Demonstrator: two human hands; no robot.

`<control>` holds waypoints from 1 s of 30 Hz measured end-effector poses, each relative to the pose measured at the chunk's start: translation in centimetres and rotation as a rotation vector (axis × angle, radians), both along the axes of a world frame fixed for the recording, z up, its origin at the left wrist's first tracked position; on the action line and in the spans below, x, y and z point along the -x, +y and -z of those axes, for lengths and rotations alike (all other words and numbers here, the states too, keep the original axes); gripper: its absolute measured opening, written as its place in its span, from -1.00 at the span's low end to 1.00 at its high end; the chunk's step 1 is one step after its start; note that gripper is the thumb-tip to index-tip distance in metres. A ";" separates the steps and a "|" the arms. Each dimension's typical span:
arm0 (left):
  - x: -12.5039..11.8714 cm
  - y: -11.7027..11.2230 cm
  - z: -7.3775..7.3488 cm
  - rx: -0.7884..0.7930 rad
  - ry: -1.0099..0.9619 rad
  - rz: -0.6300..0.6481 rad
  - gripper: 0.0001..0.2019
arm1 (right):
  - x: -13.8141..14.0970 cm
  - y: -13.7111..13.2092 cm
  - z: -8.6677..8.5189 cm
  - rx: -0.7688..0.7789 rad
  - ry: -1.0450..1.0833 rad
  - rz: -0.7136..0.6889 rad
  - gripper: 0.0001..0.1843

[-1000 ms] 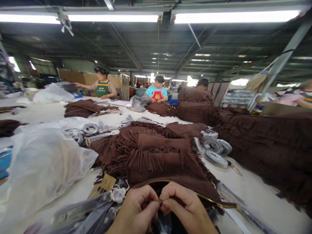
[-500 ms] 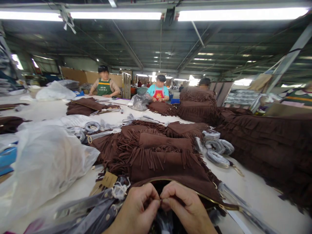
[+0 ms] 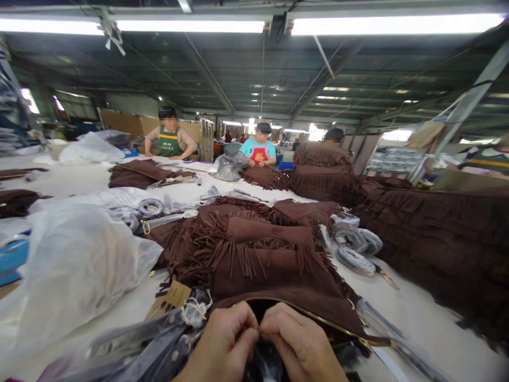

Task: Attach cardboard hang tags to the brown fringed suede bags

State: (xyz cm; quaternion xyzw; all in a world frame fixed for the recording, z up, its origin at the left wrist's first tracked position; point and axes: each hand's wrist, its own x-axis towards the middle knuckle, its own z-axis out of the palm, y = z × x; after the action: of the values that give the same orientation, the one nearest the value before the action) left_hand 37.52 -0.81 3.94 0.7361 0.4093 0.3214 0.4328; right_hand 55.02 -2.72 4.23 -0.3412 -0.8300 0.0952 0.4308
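In front of me lies a brown fringed bag [image 3: 274, 270], its gold zipper [image 3: 314, 313] open toward me. My left hand [image 3: 228, 339] and my right hand [image 3: 300, 337] meet fingertip to fingertip over the opening, both pinching. Whatever is between the fingers is too small and too covered to name. Clear plastic wrapping [image 3: 268, 363] shows below the hands, inside or beside the opening. Left of my left hand are a tan paper tag [image 3: 177, 293], a tangle of white string [image 3: 195, 310] and a plastic-wrapped studded strap [image 3: 159, 339].
A large translucent plastic bag [image 3: 87, 270] takes up the left side. Plastic-wrapped coiled straps [image 3: 356, 244] lie to the right, before a long pile of brown fringed bags [image 3: 437, 249]. Across the white table [image 3: 79, 183] a person in a green apron [image 3: 170, 142] and other people work.
My right hand has turned slightly, its fingers closing further over the pinch. Both hands stay together at the opening; the bag and its surroundings look almost the same.
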 end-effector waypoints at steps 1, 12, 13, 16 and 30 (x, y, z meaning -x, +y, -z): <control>0.0 0.0 0.0 0.007 0.005 0.002 -0.89 | 0.0 0.0 0.0 -0.018 -0.019 0.003 -0.58; 0.3 0.2 -0.1 -0.026 -0.007 -0.010 -0.85 | 0.8 0.4 1.6 0.017 0.184 0.088 -0.68; 0.3 0.2 0.0 0.011 -0.034 0.000 -0.85 | 0.8 0.4 1.7 0.039 0.205 0.096 -0.70; 0.2 0.4 0.3 0.041 -0.081 0.016 -0.83 | 0.8 0.6 1.8 0.074 0.205 0.107 -0.75; 0.0 0.3 1.3 -0.398 0.122 -0.059 -0.83 | 0.4 0.7 4.4 0.045 0.082 0.128 -0.80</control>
State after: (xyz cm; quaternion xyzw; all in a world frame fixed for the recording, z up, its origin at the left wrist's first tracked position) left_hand 37.48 -0.49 2.62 0.8128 0.3847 0.3633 0.2436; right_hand 54.64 -1.99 -0.20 -0.3991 -0.7857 0.1001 0.4619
